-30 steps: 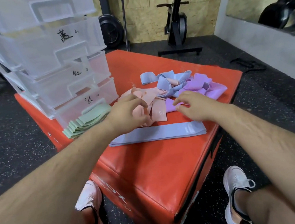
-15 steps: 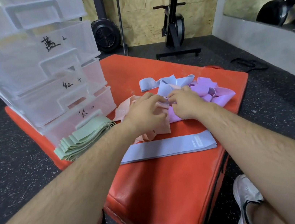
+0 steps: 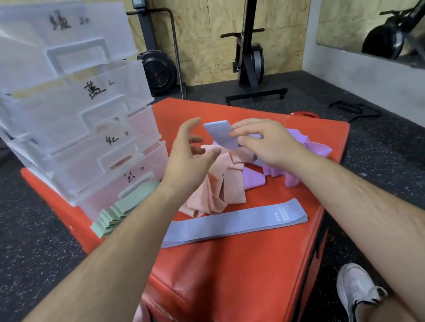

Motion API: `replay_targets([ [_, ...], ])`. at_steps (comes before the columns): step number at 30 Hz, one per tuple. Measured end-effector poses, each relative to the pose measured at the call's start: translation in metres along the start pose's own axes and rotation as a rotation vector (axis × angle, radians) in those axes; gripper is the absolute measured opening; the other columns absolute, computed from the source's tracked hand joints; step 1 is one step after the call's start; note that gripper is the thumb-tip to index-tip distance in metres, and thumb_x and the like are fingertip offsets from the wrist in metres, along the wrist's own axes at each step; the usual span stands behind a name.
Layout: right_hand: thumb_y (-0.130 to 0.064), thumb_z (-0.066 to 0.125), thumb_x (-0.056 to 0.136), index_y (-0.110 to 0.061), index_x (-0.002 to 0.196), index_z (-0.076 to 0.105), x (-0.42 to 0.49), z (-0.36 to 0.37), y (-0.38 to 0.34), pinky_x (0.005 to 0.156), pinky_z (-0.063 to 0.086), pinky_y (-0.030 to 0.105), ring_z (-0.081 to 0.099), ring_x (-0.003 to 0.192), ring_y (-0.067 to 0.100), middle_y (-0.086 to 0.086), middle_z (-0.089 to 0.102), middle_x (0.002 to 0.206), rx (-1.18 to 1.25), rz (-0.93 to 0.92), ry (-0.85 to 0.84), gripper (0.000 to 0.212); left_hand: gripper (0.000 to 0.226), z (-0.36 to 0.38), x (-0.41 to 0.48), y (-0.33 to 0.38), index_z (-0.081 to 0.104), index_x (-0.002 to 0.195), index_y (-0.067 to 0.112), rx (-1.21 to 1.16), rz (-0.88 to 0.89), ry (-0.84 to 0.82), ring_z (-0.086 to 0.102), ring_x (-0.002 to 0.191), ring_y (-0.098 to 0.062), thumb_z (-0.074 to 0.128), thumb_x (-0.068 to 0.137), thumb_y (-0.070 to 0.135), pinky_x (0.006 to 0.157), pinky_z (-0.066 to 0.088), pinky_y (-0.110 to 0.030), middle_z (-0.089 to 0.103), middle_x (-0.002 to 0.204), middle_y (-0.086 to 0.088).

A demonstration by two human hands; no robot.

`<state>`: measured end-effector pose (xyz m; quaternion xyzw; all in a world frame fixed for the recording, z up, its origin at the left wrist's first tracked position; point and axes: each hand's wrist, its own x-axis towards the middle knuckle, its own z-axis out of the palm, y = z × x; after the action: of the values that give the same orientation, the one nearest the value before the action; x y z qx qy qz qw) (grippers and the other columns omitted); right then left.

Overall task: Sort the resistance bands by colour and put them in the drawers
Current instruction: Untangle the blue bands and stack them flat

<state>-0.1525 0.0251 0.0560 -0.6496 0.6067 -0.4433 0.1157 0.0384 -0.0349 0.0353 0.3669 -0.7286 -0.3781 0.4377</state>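
The right hand (image 3: 266,145) pinches 1 blue band (image 3: 220,135) between thumb and fingertips and holds it lifted above the tangle of pink bands (image 3: 218,187) and purple bands (image 3: 310,144) on the red box (image 3: 236,280). The band's free end juts up and to the left of that pinch, so its long axis slants toward the left hand (image 3: 188,153). That hand hovers just beside the end with fingers spread and thumb raised, holding nothing and not touching the band. It is clearly the nearer hand to the loose end, and taking that end looks like the next move, to pull the band out straight. The flat blue stack (image 3: 233,223) lies below and nearer the person, its long axis running left to right across the box. The held band would need turning to that line before it is laid down. The drawers (image 3: 61,105) stand at the far left, all closed, beyond the left hand. Both forearms reach forward, wrists level above the pile.
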Motion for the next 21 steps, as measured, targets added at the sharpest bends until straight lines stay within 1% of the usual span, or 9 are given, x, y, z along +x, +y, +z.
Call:
replay_targets([
  [3, 0.004, 0.063, 0.090, 0.000, 0.096, 0.078, -0.013, -0.004, -0.016, 0.081, 0.044, 0.003, 0.059, 0.089, -0.017, -0.012, 0.069, 0.099, 0.101, 0.025, -0.032, 0.016, 0.061, -0.008, -0.007, 0.010, 0.044, 0.133, 0.050, 0.007, 0.050, 0.002, 0.060, 0.094, -0.011, 0.075, 0.085, 0.027, 0.074, 0.056, -0.029, 0.055, 0.119, 0.010],
  [5, 0.001, 0.066, 0.088, -0.002, 0.090, 0.078, -0.018, -0.004, -0.019, 0.077, 0.052, 0.018, 0.064, 0.083, 0.000, -0.009, 0.072, 0.091, 0.179, 0.059, -0.068, 0.013, 0.032, -0.012, -0.010, 0.015, 0.062, 0.117, 0.035, 0.073, 0.085, -0.019, 0.059, 0.090, -0.007, 0.072, 0.089, 0.025, 0.077, 0.052, -0.026, 0.063, 0.111, 0.011],
  [7, -0.001, 0.069, 0.087, -0.005, 0.091, 0.076, -0.020, -0.003, -0.022, 0.074, 0.054, 0.036, 0.062, 0.076, 0.018, 0.005, 0.072, 0.085, 0.253, 0.097, -0.095, 0.009, 0.003, -0.015, -0.011, 0.016, 0.069, 0.094, 0.022, 0.083, 0.066, -0.047, 0.058, 0.075, -0.005, 0.068, 0.092, 0.023, 0.071, 0.047, -0.025, 0.068, 0.089, 0.008],
  [9, 0.001, 0.071, 0.087, -0.007, 0.096, 0.071, -0.020, 0.002, -0.022, 0.077, 0.054, 0.044, 0.061, 0.076, 0.022, 0.011, 0.069, 0.086, 0.315, 0.116, -0.111, 0.012, 0.006, -0.016, -0.013, 0.017, 0.067, 0.088, 0.021, 0.072, 0.011, -0.093, 0.057, 0.065, -0.005, 0.067, 0.093, 0.023, 0.063, 0.046, -0.026, 0.069, 0.078, 0.006],
  [11, 0.002, 0.070, 0.087, -0.013, 0.100, 0.065, -0.020, 0.009, -0.021, 0.079, 0.053, 0.042, 0.062, 0.081, 0.020, 0.011, 0.067, 0.092, 0.327, 0.091, -0.148, 0.021, 0.005, -0.016, -0.016, 0.018, 0.064, 0.089, 0.020, 0.060, -0.023, -0.155, 0.061, 0.065, -0.005, 0.067, 0.093, 0.022, 0.060, 0.049, -0.024, 0.072, 0.081, 0.000],
  [14, 0.000, 0.068, 0.088, -0.020, 0.106, 0.058, -0.017, 0.021, -0.019, 0.072, 0.050, 0.026, 0.059, 0.076, 0.011, 0.001, 0.060, 0.091, 0.295, 0.072, -0.194, 0.028, 0.011, -0.015, -0.019, 0.017, 0.060, 0.086, 0.021, 0.104, -0.019, -0.178, 0.056, 0.058, -0.002, 0.067, 0.094, 0.023, 0.052, 0.046, -0.018, 0.067, 0.076, 0.001],
  [17, -0.007, 0.072, 0.089, -0.020, 0.113, 0.056, -0.013, 0.026, -0.018, 0.074, 0.051, 0.024, 0.061, 0.079, 0.013, 0.003, 0.064, 0.092, 0.260, 0.073, -0.230, 0.031, 0.013, -0.022, -0.016, 0.012, 0.062, 0.086, 0.018, 0.088, -0.043, -0.113, 0.057, 0.060, -0.011, 0.066, 0.094, 0.027, 0.055, 0.049, -0.031, 0.066, 0.077, -0.008],
  [19, -0.014, 0.074, 0.088, -0.022, 0.103, 0.060, -0.011, 0.028, -0.011, 0.076, 0.051, 0.027, 0.063, 0.082, 0.013, 0.005, 0.066, 0.091, 0.144, 0.045, -0.269, 0.022, 0.015, -0.028, -0.015, 0.012, 0.062, 0.091, 0.011, 0.053, -0.061, -0.080, 0.057, 0.065, -0.015, 0.065, 0.095, 0.025, 0.059, 0.050, -0.034, 0.064, 0.079, -0.010],
  [21, -0.022, 0.073, 0.088, -0.023, 0.088, 0.060, -0.010, 0.027, 0.000, 0.071, 0.047, 0.028, 0.056, 0.075, 0.008, -0.005, 0.061, 0.081, -0.064, 0.025, -0.307, 0.013, 0.019, -0.037, -0.012, 0.011, 0.060, 0.093, 0.003, -0.010, -0.094, -0.031, 0.056, 0.067, -0.016, 0.064, 0.095, 0.022, 0.060, 0.050, -0.031, 0.061, 0.080, -0.008],
])
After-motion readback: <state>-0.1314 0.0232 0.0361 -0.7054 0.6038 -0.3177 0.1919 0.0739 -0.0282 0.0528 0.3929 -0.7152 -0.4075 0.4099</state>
